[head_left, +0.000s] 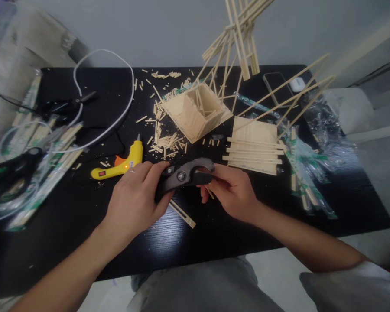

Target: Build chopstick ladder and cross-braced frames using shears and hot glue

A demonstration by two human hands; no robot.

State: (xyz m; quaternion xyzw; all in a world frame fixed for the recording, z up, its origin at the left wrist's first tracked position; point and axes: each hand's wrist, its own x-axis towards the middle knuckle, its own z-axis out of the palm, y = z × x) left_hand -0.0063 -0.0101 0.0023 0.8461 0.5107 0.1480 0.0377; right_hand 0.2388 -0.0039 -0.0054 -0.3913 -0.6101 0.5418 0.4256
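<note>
My left hand (133, 195) is wrapped round the handles of black pruning shears (188, 173), whose curved jaw points right. Close by the jaws, my right hand (235, 190) pinches a thin wooden stick (210, 193), mostly hidden by the fingers. Under the shears, a narrow piece made of wooden strips (183, 213) lies on the black table (214, 234). A yellow glue gun (125, 164) with an orange light rests just beyond my left hand. Short cut stick pieces (164, 141) are scattered past the shears.
A wooden model (201, 115) with tall sticks stands at the back. Right of it is a square wooden base (256, 123) with strips across. Bagged sticks (303, 173) lie right; scissors (19, 167) and a white cable (130, 99) are left. A phone (277, 84) lies behind.
</note>
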